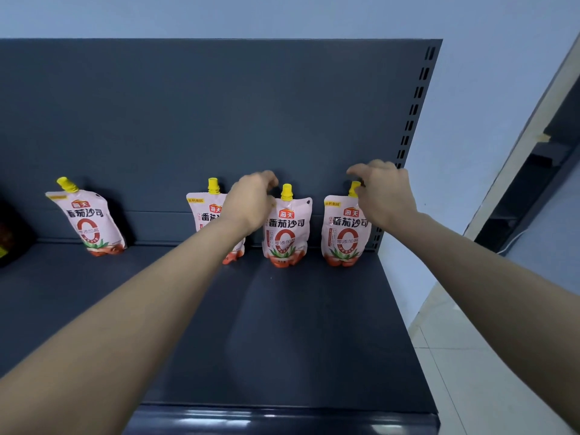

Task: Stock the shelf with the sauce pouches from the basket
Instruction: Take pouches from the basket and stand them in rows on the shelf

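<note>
Head view: left hand (251,200) and right hand (384,191) (fingers curled) by sauce pouches (287,237).

We see both bare arms (141,309) stretched far forward, left hand (251,202) and right hand (384,193) palms down, fingers (271,180) loosely curled; whether either grips anything, we cannot tell.

The left hand (251,202) and its forearm cover the right half of the second pouch (201,215), left of centre in the frame. The right hand (383,196) hides part of the yellow cap (354,187) of the rightmost pouch (345,243). Whether either hand grips anything cannot be told. The left edge of the frame cuts off a dark package (9,237).
</note>
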The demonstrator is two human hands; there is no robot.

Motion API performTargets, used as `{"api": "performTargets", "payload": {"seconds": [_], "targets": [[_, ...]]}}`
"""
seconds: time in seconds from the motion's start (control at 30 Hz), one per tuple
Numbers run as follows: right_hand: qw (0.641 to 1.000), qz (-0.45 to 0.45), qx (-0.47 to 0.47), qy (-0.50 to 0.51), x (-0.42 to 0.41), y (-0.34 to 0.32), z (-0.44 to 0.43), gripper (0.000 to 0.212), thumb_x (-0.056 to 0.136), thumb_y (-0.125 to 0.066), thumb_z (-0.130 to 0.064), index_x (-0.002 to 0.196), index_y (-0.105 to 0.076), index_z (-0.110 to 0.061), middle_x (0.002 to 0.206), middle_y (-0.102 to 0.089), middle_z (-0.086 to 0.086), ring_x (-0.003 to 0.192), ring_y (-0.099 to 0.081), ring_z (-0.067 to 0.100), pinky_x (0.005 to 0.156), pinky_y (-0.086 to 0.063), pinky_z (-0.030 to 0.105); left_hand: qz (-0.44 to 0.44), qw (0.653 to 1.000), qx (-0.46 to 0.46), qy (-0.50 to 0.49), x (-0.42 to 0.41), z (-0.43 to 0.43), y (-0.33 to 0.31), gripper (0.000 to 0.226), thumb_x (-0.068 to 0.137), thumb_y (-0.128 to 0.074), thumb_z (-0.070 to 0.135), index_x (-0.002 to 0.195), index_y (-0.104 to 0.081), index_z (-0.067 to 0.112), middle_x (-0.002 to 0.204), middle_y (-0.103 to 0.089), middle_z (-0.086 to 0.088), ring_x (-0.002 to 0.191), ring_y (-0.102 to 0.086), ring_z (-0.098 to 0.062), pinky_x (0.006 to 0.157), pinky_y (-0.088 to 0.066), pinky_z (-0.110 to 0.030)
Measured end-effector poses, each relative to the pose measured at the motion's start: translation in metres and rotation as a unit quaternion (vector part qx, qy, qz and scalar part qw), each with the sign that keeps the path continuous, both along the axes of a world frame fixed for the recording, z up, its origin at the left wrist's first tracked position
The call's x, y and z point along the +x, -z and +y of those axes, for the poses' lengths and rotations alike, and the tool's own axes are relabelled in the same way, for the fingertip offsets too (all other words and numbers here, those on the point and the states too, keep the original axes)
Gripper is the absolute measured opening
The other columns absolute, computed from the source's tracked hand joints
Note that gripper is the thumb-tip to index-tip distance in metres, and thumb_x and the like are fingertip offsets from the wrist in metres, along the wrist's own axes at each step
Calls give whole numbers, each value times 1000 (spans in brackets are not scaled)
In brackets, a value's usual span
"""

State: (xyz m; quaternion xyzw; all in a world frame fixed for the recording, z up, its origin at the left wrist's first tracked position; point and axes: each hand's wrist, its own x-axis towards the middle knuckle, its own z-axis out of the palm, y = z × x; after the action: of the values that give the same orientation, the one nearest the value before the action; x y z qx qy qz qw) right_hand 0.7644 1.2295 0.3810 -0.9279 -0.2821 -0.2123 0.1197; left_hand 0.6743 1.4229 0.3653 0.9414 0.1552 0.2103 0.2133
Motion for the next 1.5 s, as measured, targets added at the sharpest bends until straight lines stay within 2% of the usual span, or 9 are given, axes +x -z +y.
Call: {"api": "performTargets", "payload": {"seconds": [0.27, 0.43, 0.6, 0.8, 0.93, 1.1, 1.33, 1.4, 1.5], "targets": [[997, -55, -1, -56, -71, -31, -2, 34, 96, -49, -19, 129, -55, -15, 124, -61, 10, 116, -51, 30, 99, -34, 40, -42, 993, 95, 53, -60, -25, -38, 29, 89, -51, 8, 117, -57, 11, 118, -61, -7, 108, -58, -29, 89, -48, -43], [992, -88, -13, -91, -149, -50, -1, 34, 96, -49, -21, 129, -54, -14, 124, -59, 9, 115, -50, 30, 97, -33, 39, -79, 980, 168, 66, -138, -30, -59, 32, 90, -52, 12, 121, -55, 11, 115, -60, -10, 109, -55, -30, 88, -45, -43], [987, -67, -15, -145, -237, -35, 16, 33, 95, -49, -21, 125, -56, -11, 121, -59, 11, 114, -49, 33, 96, -32, 40, -61, 977, 194, 67, -232, -16, -41, 31, 89, -54, 13, 120, -56, 8, 115, -60, -14, 108, -54, -35, 90, -43, -44], [972, 22, -60, -226, -330, 36, 56, 34, 92, -54, -20, 122, -59, -7, 119, -61, 15, 114, -51, 36, 94, -35, 42, 24, 990, 136, 28, -337, 19, 30, 32, 85, -62, 14, 116, -59, 5, 111, -62, -17, 105, -58, -37, 88, -47, -45], [961, 91, -120, -231, -367, 91, 76, 31, 96, -47, -21, 125, -56, -13, 122, -60, 8, 116, -51, 29, 93, -35, 37, 96, 993, 75, -4, -384, 36, 81, 30, 86, -61, 15, 115, -59, 7, 111, -62, -13, 104, -58, -34, 86, -49, -43], [932, 205, -204, -218, -402, 161, 95, 30, 95, -47, -21, 121, -57, -10, 122, -60, 11, 113, -55, 30, 95, -42, 40, 220, 975, 3, -30, -424, 59, 153, 27, 86, -59, 21, 112, -60, 16, 115, -63, -5, 105, -60, -27, 90, -47, -37], [879, 342, -295, -150, -407, 238, 92, 13, 90, -49, -14, 85, -60, -9, 102, -69, 15, 86, -62, 30, 66, -46, 32, 323, 941, -105, -8, -424, 53, 231, 37, 87, -56, 13, 123, -56, 10, 128, -60, -11, 113, -56, -27, 93, -45, -31], [867, 372, -307, -124, -405, 251, 86, 20, 92, -47, -10, 97, -65, -2, 105, -68, 16, 95, -63, 30, 76, -51, 34, 336, 932, -137, 3, -417, 46, 249, 42, 87, -57, 10, 129, -51, 6, 139, -52, -11, 121, -52, -27, 98, -41, -30], [846, 408, -327, -104, -405, 266, 80, 27, 95, -42, -8, 108, -63, 3, 114, -64, 15, 109, -58, 29, 92, -46, 33, 336, 921, -197, -4, -408, 35, 270, 53, 85, -60, 7, 135, -44, 4, 139, -51, -13, 123, -52, -27, 98, -42, -29]]}}
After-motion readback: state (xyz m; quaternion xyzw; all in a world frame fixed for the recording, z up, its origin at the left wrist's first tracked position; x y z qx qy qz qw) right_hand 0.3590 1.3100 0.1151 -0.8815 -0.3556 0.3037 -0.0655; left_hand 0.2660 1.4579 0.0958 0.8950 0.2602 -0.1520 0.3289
